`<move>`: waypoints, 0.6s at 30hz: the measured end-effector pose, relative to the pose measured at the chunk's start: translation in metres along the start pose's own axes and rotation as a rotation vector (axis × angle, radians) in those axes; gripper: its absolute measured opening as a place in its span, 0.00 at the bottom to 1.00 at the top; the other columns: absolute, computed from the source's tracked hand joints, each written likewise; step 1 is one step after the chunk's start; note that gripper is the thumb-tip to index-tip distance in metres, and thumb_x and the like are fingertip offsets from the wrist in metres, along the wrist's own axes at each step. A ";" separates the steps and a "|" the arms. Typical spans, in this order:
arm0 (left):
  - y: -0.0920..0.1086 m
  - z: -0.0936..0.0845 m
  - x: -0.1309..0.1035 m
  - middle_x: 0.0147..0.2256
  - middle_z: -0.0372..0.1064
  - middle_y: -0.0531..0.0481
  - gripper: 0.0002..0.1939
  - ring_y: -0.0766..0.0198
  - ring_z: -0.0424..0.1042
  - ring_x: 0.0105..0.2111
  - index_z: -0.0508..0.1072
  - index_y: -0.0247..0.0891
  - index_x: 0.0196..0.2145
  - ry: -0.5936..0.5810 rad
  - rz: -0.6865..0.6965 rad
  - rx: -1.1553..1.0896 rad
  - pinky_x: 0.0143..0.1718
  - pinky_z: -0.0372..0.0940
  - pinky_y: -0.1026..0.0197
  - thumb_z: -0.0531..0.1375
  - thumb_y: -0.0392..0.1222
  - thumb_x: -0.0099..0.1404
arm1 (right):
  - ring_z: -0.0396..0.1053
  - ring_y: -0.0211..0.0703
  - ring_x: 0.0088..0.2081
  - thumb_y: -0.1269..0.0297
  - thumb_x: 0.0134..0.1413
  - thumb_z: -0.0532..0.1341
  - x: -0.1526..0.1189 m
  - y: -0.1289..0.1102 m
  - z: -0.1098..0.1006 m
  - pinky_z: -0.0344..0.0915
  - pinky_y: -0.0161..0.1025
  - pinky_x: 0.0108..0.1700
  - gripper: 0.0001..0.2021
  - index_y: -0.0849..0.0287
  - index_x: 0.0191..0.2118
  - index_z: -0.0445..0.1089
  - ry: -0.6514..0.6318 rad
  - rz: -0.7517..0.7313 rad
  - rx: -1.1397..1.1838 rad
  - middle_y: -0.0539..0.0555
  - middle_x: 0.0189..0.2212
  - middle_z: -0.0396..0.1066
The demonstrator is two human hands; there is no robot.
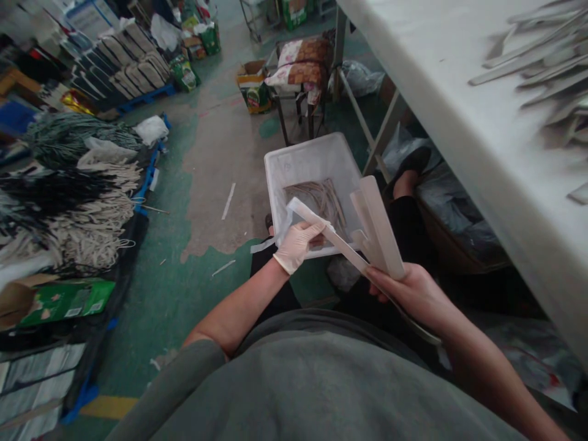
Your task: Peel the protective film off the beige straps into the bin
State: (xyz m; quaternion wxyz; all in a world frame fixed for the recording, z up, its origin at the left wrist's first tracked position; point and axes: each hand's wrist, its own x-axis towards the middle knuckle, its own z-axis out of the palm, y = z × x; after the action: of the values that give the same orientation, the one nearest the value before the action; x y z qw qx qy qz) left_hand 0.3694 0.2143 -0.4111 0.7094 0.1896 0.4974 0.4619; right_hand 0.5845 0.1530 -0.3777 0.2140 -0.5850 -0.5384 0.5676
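My left hand (294,246), in a thin pale glove, is closed on a long flat beige strip (344,247) near its far end. A translucent film-like piece (289,217) hangs beside those fingers. The same strip runs across to my bare right hand (413,291), which grips it along with several more flat beige strips (383,223) that stand up from the fingers. Beneath both hands is a white plastic bin (305,158) holding several thin strips (337,202) in a loose heap.
A white-topped table (413,79) on my right carries a pile of similar strips (542,61). A stool with a patterned cushion (305,61) stands beyond the bin. Bundles of cord (82,220) lie on a pallet at left. Paper scraps (228,201) dot the green floor.
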 end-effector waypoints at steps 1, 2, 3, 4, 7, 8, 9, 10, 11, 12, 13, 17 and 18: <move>0.004 0.001 0.002 0.28 0.75 0.48 0.09 0.65 0.72 0.25 0.78 0.31 0.32 0.011 0.009 0.005 0.36 0.66 0.61 0.70 0.39 0.55 | 0.67 0.42 0.20 0.35 0.46 0.62 -0.002 0.001 -0.004 0.63 0.37 0.24 0.29 0.60 0.21 0.70 0.024 0.006 -0.020 0.56 0.19 0.71; 0.004 0.004 0.003 0.28 0.75 0.47 0.10 0.65 0.72 0.26 0.78 0.31 0.32 0.002 0.001 0.010 0.36 0.66 0.60 0.70 0.39 0.54 | 0.67 0.43 0.20 0.35 0.46 0.62 -0.002 0.003 -0.005 0.63 0.38 0.24 0.28 0.60 0.21 0.70 0.060 0.007 -0.039 0.56 0.19 0.71; 0.000 0.007 0.002 0.28 0.76 0.47 0.11 0.64 0.72 0.26 0.78 0.30 0.33 -0.029 -0.020 0.017 0.37 0.66 0.59 0.71 0.40 0.54 | 0.67 0.43 0.20 0.35 0.47 0.61 0.001 0.004 -0.005 0.63 0.38 0.24 0.28 0.60 0.22 0.70 0.106 0.001 -0.050 0.56 0.19 0.71; -0.007 0.012 0.001 0.29 0.76 0.46 0.13 0.63 0.72 0.27 0.78 0.30 0.33 -0.067 -0.038 0.022 0.38 0.66 0.59 0.72 0.42 0.52 | 0.67 0.43 0.20 0.35 0.47 0.61 0.006 0.005 -0.002 0.63 0.38 0.24 0.28 0.59 0.22 0.70 0.145 -0.010 -0.053 0.56 0.19 0.71; -0.030 0.020 -0.002 0.29 0.76 0.46 0.17 0.62 0.72 0.29 0.79 0.30 0.32 -0.138 -0.045 0.012 0.39 0.65 0.59 0.73 0.47 0.49 | 0.67 0.44 0.20 0.36 0.48 0.61 0.022 0.007 0.008 0.62 0.38 0.23 0.27 0.59 0.23 0.70 0.179 -0.036 -0.031 0.55 0.18 0.71; -0.034 0.018 -0.001 0.29 0.76 0.47 0.18 0.62 0.72 0.29 0.79 0.31 0.31 -0.131 -0.034 -0.002 0.39 0.65 0.59 0.73 0.48 0.48 | 0.68 0.44 0.20 0.36 0.48 0.61 0.023 0.008 0.009 0.62 0.38 0.23 0.26 0.59 0.23 0.70 0.159 -0.034 -0.025 0.56 0.19 0.72; -0.035 0.014 0.000 0.29 0.76 0.47 0.19 0.62 0.72 0.30 0.79 0.31 0.31 -0.115 -0.028 -0.015 0.39 0.65 0.59 0.74 0.49 0.47 | 0.68 0.44 0.21 0.37 0.48 0.61 0.022 0.009 0.009 0.63 0.38 0.24 0.26 0.59 0.24 0.70 0.123 -0.027 -0.023 0.56 0.20 0.72; -0.033 0.008 0.001 0.30 0.76 0.47 0.20 0.62 0.72 0.30 0.79 0.32 0.31 -0.097 -0.024 -0.026 0.39 0.65 0.59 0.74 0.49 0.46 | 0.69 0.44 0.21 0.38 0.49 0.61 0.019 0.010 0.008 0.63 0.38 0.25 0.25 0.59 0.24 0.71 0.076 -0.019 -0.028 0.56 0.20 0.73; -0.029 0.002 0.002 0.31 0.76 0.46 0.20 0.62 0.73 0.30 0.79 0.32 0.32 -0.076 -0.025 -0.032 0.39 0.66 0.59 0.74 0.49 0.45 | 0.69 0.44 0.21 0.39 0.50 0.61 0.015 0.011 0.007 0.64 0.38 0.25 0.24 0.59 0.25 0.71 0.041 -0.013 -0.039 0.56 0.21 0.74; -0.027 -0.005 0.003 0.31 0.76 0.46 0.20 0.62 0.73 0.30 0.79 0.33 0.32 -0.051 -0.026 -0.034 0.39 0.66 0.59 0.75 0.49 0.44 | 0.70 0.44 0.21 0.41 0.52 0.60 0.010 0.012 0.005 0.64 0.38 0.25 0.24 0.59 0.25 0.72 0.015 -0.012 -0.061 0.56 0.21 0.74; -0.026 -0.009 0.003 0.31 0.76 0.46 0.21 0.63 0.73 0.31 0.79 0.33 0.32 -0.034 -0.030 -0.033 0.39 0.65 0.60 0.75 0.49 0.44 | 0.70 0.44 0.21 0.42 0.53 0.59 0.006 0.012 0.005 0.64 0.38 0.26 0.23 0.59 0.25 0.71 0.005 -0.017 -0.090 0.55 0.21 0.74; -0.044 -0.008 -0.002 0.32 0.76 0.45 0.21 0.62 0.73 0.30 0.79 0.31 0.33 -0.101 -0.089 -0.001 0.37 0.65 0.60 0.74 0.50 0.46 | 0.69 0.43 0.21 0.45 0.57 0.56 0.013 0.011 0.016 0.62 0.36 0.25 0.22 0.58 0.24 0.70 0.088 -0.044 -0.215 0.53 0.20 0.72; -0.050 -0.005 -0.004 0.31 0.76 0.45 0.21 0.63 0.73 0.30 0.78 0.31 0.32 -0.115 -0.092 0.002 0.37 0.65 0.60 0.74 0.51 0.47 | 0.70 0.43 0.21 0.45 0.57 0.56 0.018 0.011 0.018 0.61 0.36 0.25 0.21 0.58 0.24 0.69 0.100 -0.046 -0.225 0.53 0.20 0.73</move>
State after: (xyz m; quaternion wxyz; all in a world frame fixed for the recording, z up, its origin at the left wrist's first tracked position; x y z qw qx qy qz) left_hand 0.3881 0.1850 -0.4481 0.7571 0.1937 0.4645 0.4166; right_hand 0.5685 0.1580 -0.3996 0.1864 -0.6203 -0.6008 0.4685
